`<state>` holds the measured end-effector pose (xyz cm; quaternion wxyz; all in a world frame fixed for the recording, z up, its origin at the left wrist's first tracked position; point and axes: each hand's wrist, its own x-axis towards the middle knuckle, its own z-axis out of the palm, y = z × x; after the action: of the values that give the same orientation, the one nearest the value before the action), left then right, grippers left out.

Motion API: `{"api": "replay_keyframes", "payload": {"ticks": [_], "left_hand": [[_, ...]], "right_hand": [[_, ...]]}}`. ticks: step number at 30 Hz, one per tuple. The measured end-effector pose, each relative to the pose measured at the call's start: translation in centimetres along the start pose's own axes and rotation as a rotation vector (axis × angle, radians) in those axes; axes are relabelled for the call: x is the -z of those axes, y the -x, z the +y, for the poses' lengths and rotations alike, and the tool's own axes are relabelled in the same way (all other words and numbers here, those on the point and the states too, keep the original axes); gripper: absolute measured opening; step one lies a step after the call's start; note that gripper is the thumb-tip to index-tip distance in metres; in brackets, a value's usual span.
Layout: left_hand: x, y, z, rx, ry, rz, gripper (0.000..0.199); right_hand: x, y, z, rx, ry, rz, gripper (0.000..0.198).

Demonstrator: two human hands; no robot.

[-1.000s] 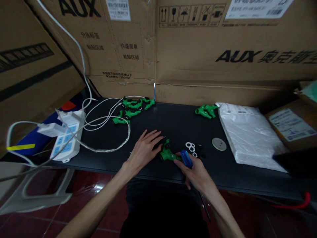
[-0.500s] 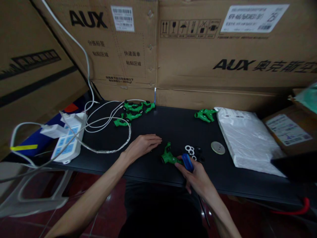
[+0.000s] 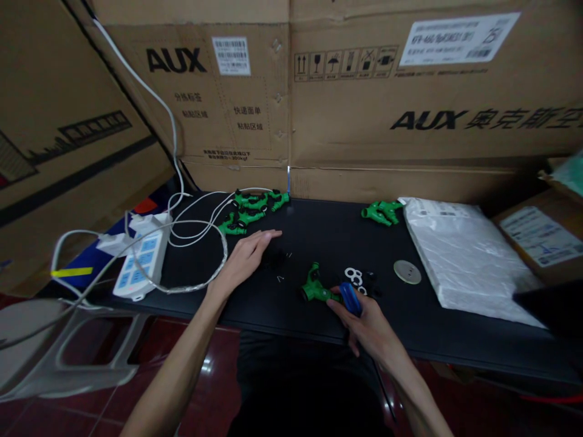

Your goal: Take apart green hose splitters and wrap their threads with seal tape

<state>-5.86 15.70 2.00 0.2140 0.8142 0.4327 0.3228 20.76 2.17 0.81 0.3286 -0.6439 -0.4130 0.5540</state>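
Observation:
My left hand (image 3: pixel 246 258) is stretched out low over the black table, fingers extended and holding nothing. Just right of its fingers lie small black parts (image 3: pixel 274 260) and a few thin metal pins (image 3: pixel 280 278). My right hand (image 3: pixel 367 321) is closed around a blue tool (image 3: pixel 350 298) that looks like a handle; its working end is hidden. At its fingertips is a green Y-shaped hose splitter (image 3: pixel 315 290) with one branch pointing up. Whether the fingers also grip the splitter is unclear. White ring washers (image 3: pixel 354 277) and small black pieces (image 3: pixel 371 282) lie beyond this hand.
More green splitters (image 3: pixel 248 215) lie at the back left, others (image 3: pixel 381 212) at the back right. A white power strip (image 3: pixel 143 261) with looping cables is on the left. A round disc (image 3: pixel 407 272) and white padded package (image 3: pixel 464 258) are right. Cardboard boxes (image 3: pixel 341 133) wall the back.
My left hand has moved left and away from the splitter, uncovering the small black parts and pins. My right hand keeps its hold on the blue tool. The view has shifted slightly.

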Motion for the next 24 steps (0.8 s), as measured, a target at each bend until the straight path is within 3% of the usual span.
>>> {"api": "replay_keyframes", "payload": {"ticks": [4, 7, 11, 15, 18, 24], "left_hand": [[0.6, 2.1, 0.0, 0.194, 0.08, 0.039, 0.061], [-0.1, 2.8, 0.1, 0.26, 0.114, 0.01, 0.063], [-1.6, 1.6, 0.4, 0.163, 0.121, -0.089, 0.062], [-3.1, -0.3, 0.8, -0.038, 0.123, -0.262, 0.048], [-3.9, -0.7, 0.6, -0.163, 0.108, -0.354, 0.051], [-3.7, 0.2, -1.0, -0.22, 0.097, -0.335, 0.035]], "right_hand": [[0.1, -0.1, 0.2, 0.017, 0.002, -0.009, 0.055], [0.2, -0.2, 0.5, 0.026, 0.006, -0.013, 0.056], [0.2, -0.2, 0.7, 0.041, 0.016, -0.016, 0.058], [0.1, -0.2, 0.6, 0.042, 0.025, 0.001, 0.051], [-0.1, -0.2, 0.6, 0.038, 0.02, 0.016, 0.046], [-0.1, -0.1, 0.4, 0.031, -0.013, 0.03, 0.046]]}}
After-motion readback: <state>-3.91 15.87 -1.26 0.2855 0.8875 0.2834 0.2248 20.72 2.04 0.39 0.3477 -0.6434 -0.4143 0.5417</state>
